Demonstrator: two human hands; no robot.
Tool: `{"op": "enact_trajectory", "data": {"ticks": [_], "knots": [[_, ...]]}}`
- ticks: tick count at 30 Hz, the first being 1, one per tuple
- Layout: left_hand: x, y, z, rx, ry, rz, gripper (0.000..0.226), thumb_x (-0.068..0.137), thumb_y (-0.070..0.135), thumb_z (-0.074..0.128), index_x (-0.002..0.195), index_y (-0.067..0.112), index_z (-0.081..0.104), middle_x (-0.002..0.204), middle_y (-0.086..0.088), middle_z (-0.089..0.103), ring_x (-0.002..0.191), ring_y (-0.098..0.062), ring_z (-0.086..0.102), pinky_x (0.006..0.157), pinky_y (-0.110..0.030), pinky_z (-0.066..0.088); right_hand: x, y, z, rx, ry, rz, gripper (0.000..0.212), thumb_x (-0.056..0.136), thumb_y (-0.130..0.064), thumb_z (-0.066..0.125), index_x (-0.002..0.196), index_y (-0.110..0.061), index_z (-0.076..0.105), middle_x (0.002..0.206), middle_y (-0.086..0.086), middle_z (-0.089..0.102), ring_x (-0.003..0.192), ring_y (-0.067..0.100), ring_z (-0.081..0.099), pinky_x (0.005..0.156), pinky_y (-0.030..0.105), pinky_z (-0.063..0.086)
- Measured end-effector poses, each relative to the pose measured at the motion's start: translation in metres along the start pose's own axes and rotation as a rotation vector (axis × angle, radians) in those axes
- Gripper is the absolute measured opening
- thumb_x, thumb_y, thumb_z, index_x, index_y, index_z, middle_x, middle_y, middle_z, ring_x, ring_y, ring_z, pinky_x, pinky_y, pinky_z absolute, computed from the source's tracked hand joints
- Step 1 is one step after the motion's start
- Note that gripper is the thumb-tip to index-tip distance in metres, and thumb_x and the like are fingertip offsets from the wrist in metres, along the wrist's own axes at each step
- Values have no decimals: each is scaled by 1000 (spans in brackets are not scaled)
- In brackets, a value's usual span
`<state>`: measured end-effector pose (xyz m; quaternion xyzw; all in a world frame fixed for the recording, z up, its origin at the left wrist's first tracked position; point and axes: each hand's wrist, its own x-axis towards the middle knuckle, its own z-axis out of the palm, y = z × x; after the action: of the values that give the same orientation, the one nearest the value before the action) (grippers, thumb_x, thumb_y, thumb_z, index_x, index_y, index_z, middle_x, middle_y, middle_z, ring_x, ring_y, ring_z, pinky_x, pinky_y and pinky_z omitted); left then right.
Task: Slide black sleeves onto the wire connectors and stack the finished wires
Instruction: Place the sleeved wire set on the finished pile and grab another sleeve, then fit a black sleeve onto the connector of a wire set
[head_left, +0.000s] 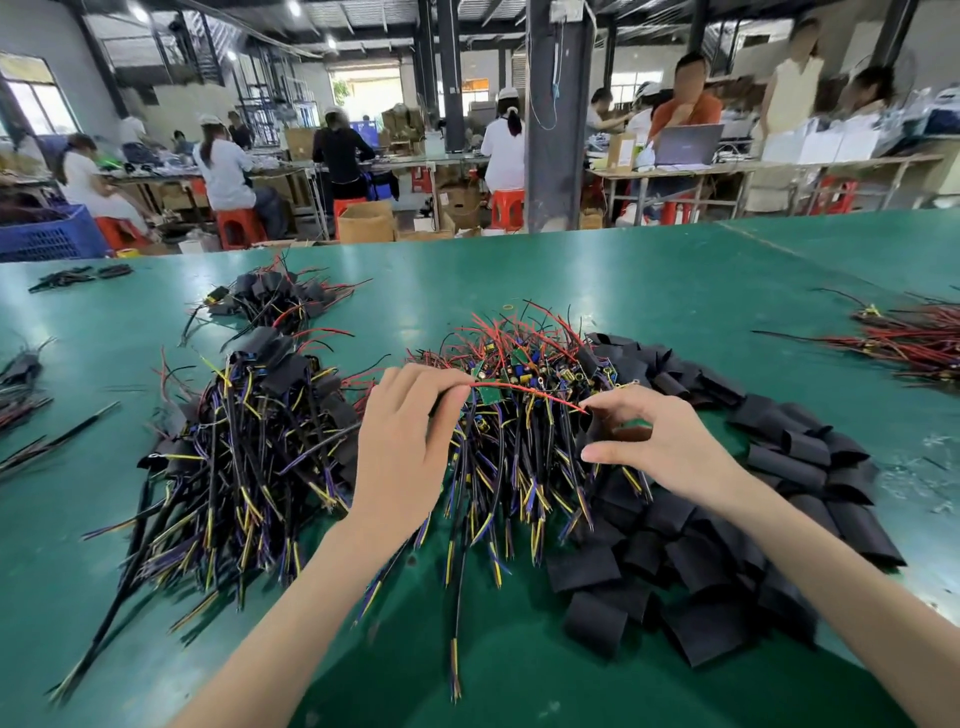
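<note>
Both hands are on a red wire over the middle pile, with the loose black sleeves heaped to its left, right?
No: the head view shows the loose black sleeves heaped to its right. The left hand and right hand are on the red wire over the middle pile.

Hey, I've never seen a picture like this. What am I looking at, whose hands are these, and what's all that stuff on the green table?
There is no machine here. This is one picture from a wide-angle camera worn on a person's head, looking forward and down at their own two bare hands. On the green table lie three heaps: loose wires with small circuit boards in the middle, cut black sleeves on the right, and sleeved wires on the left. The left hand pinches a red wire attached to a small board. The wire's free end meets the right hand, which seems to pinch a black sleeve. Other workers sit at benches behind.
</note>
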<state>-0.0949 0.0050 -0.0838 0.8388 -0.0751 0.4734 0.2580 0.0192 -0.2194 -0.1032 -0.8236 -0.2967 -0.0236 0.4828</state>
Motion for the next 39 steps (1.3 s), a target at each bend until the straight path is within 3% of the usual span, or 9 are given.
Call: {"op": "enact_trajectory", "data": {"ticks": [5, 9, 13, 23, 30, 35, 39], "knots": [[-5, 1, 7, 47, -11, 61, 24, 95, 21, 49, 98, 6, 68, 94, -3, 65, 83, -25, 54, 77, -42, 42, -2, -2, 0, 40, 7, 11, 43, 59, -25, 86, 94, -40, 66, 95, -14, 67, 93, 7, 61, 91, 30, 48], [-8, -4, 9, 109, 10, 95, 23, 95, 21, 51, 99, 7, 68, 95, -3, 65, 83, -24, 53, 76, -41, 42, -1, -2, -1, 46, 3, 20, 43, 59, -27, 86, 96, -39, 66, 97, -13, 67, 97, 11, 60, 91, 28, 45], [-9, -8, 8, 134, 33, 92, 23, 95, 21, 51, 99, 7, 69, 96, -3, 65, 84, -23, 53, 77, -39, 42, -1, -1, -2, 38, -7, 31, 42, 60, -29, 85, 96, -40, 67, 98, -16, 66, 97, 3, 58, 92, 28, 45], [-13, -1, 10, 95, 9, 137, 26, 95, 21, 49, 99, 5, 69, 96, -4, 66, 83, -24, 55, 78, -37, 40, 0, 1, -2, 56, -6, 53, 42, 58, -38, 85, 96, -41, 67, 97, -13, 68, 100, 8, 60, 97, 37, 45], [-16, 4, 11, 41, -7, 179, 24, 95, 18, 50, 100, 5, 69, 96, -5, 66, 83, -27, 58, 77, -40, 41, -1, -2, -3, 125, 43, 36, 39, 63, -27, 85, 97, -33, 68, 96, -6, 70, 94, 13, 64, 95, 37, 47], [-16, 5, 9, 18, -42, 188, 16, 97, 23, 47, 106, 19, 59, 95, -4, 66, 80, -29, 59, 77, -38, 39, -1, -4, -3, 152, 109, -8, 43, 63, -16, 85, 102, -25, 69, 97, -4, 68, 94, 13, 62, 91, 26, 48], [-16, 6, 9, 44, -48, 159, 25, 96, 21, 48, 99, 6, 69, 94, -4, 66, 79, -30, 59, 77, -37, 39, -2, -5, -4, 110, 151, -136, 44, 65, -10, 83, 99, -32, 67, 98, -14, 63, 93, 8, 61, 88, 19, 46]]}}
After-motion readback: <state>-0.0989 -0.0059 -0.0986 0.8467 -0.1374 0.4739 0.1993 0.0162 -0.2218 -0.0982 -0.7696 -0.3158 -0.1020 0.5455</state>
